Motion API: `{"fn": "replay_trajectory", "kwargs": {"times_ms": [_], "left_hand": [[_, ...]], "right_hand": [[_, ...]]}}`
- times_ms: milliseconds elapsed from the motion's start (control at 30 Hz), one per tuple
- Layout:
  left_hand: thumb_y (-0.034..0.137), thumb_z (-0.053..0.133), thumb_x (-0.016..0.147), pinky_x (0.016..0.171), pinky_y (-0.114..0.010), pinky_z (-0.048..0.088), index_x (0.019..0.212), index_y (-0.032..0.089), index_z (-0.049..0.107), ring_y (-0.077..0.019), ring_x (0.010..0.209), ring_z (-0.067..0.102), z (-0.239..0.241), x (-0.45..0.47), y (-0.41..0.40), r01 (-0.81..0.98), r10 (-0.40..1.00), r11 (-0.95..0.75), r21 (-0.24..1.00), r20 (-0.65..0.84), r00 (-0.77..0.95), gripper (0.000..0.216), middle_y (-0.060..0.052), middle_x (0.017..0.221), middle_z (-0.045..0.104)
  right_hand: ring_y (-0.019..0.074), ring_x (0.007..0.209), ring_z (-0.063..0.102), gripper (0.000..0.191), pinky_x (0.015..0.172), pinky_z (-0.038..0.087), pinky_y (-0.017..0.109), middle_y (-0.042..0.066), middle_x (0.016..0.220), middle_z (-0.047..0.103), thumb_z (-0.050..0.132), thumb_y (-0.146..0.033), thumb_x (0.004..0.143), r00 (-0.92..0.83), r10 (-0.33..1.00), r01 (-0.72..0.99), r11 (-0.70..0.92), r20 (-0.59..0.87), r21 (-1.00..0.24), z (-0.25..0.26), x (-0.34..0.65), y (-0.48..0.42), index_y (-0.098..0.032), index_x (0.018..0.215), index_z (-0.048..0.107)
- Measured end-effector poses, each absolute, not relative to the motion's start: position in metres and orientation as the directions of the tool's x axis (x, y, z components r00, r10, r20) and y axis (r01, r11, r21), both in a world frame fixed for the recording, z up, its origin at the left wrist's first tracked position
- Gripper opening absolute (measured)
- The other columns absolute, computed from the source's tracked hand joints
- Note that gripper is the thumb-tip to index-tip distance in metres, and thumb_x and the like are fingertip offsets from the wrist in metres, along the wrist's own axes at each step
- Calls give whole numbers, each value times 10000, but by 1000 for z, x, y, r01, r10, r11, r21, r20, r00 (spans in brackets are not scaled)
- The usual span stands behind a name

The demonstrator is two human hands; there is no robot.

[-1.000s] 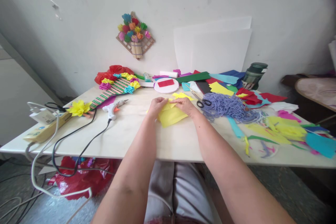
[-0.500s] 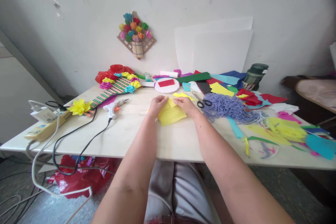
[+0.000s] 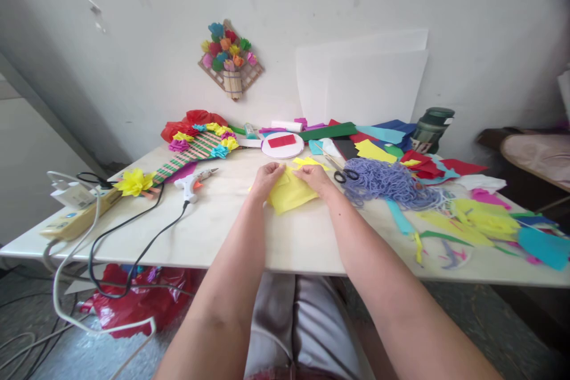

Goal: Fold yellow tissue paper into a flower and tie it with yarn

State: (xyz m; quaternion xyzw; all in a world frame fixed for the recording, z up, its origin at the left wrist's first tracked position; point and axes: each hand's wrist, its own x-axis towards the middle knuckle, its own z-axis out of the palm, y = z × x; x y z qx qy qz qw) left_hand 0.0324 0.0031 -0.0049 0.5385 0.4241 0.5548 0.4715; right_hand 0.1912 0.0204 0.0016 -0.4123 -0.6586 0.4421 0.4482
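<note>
A sheet of yellow crepe paper (image 3: 290,195) is stretched between my two hands above the table. My left hand (image 3: 268,177) pinches its upper left edge, fingers closed. My right hand (image 3: 315,178) grips the upper right edge in the same way. Just behind my fingers lie more yellow paper pieces (image 3: 310,161). Farther back is a white oval disc (image 3: 267,147) with a red paper rectangle (image 3: 282,141) on it. Right of my right hand rest black-handled scissors (image 3: 346,176), beside a tangle of purple yarn (image 3: 383,181).
A white glue gun (image 3: 190,187) lies to the left, its black cord running over the table edge. Beyond it are a flower-trimmed woven stick piece (image 3: 196,154) and a power strip (image 3: 80,214). Coloured paper scraps (image 3: 485,219) and a dark green jar (image 3: 431,130) are on the right.
The yellow paper's upper edge has changed shape slightly between my fingers, and its lower part has shifted a little. Both hands stay in nearly the same place.
</note>
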Motion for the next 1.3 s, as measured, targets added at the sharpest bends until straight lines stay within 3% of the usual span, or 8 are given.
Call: {"fn": "replay_trajectory", "kwargs": {"times_ms": [333,533,867,1033,1300], "left_hand": [[436,645,628,412,-173,316,624,153,473,-62,439,437,-3,32,0,5,978,-197,980,196,72,330,43,523,483],[413,641,631,409,-175,323,634,156,480,-65,439,443,-3,32,1,27,979,-201,979,200,42,303,43,533,494],[432,627,644,438,-188,370,662,160,480,-79,467,482,0,36,-2,29,978,-192,981,189,86,310,37,558,519],[444,609,655,429,-177,341,666,158,484,-70,462,459,-1,36,-2,86,971,-216,973,205,123,312,41,548,497],[440,597,663,410,-178,317,645,155,477,-68,444,435,-5,34,3,142,971,-237,961,229,70,310,38,531,471]], "right_hand": [[62,463,287,366,446,244,221,-67,469,321,635,-459,564,-262,935,170,290,241,-942,0,191,22,-170,498,421],[79,473,340,339,456,281,223,-52,487,375,569,-475,637,-280,927,131,293,248,-947,1,193,20,-170,540,454],[84,499,348,308,481,279,220,-52,487,364,562,-434,635,-325,912,164,315,251,-935,3,194,20,-170,535,440],[103,523,411,266,501,311,229,-40,505,434,571,-417,616,-315,924,152,276,218,-949,2,192,17,-159,583,512],[88,499,379,285,481,305,220,-49,478,401,590,-412,598,-290,927,172,295,238,-940,-1,192,21,-159,521,486]]}}
